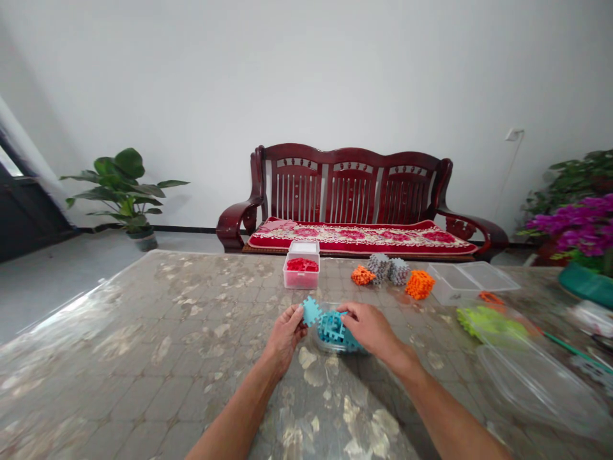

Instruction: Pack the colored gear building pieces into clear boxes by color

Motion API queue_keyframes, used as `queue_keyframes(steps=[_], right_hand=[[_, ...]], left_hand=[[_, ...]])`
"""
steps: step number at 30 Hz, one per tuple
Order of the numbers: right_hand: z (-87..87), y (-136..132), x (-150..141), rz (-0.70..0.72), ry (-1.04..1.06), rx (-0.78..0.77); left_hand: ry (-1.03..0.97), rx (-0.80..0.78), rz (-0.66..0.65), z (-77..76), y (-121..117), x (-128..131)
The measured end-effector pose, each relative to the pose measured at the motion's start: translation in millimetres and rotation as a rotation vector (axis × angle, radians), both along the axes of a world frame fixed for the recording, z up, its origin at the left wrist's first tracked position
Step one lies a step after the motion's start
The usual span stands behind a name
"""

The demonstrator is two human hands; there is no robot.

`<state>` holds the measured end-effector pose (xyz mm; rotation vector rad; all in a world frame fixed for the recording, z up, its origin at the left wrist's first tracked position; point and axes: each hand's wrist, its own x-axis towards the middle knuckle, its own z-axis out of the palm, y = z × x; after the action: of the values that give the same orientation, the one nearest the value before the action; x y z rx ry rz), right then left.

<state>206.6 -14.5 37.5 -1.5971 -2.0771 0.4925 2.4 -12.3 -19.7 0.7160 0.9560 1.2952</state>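
A light-blue notched puzzle tile (311,312) is pinched between the thumb and fingers of my left hand (286,332), just left of a clear plastic tub. Teal interlocking tiles (330,327) fill this clear tub (335,349). My right hand (368,324) reaches over the tub's right side, its fingers closed at a teal piece among the others. Whether that piece is lifted free of the pile I cannot tell.
Behind the tub stands an open box (301,279) of red pieces. Orange clusters (420,285) and grey clusters (379,268) sit farther back. At right are a clear box (447,285), yellow-green pieces (493,324), a clear lid (541,377) and a flower pot (587,285).
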Motion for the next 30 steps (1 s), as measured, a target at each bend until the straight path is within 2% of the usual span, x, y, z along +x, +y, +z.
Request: queue_keyframes(steps=[5,8,13,19,25,30], right_hand=[[1.2,-6,-10,0.103,-0.191,0.045],[0.3,-7,-10,0.071,-0.226,0.083],[3.6,0,6,-0.073,-0.116,0.1],[-1.3,7,36,-0.146,0.004,0.085],[-14.7,3,49,-0.159,0.08,0.089],[-22.8,-3,50,-0.145,0.119,0.076]], left_hand=[[0.066,0.009,0.002,-0.5,1,0],[0.138,0.028,-0.012,0.3,0,1],[0.309,0.097,-0.032,3.4,3,5],[0.575,0.206,-0.029,8.5,12,15],[0.833,0.249,0.081,16.0,10,26],[0.947,0.214,0.192,12.3,6,34]])
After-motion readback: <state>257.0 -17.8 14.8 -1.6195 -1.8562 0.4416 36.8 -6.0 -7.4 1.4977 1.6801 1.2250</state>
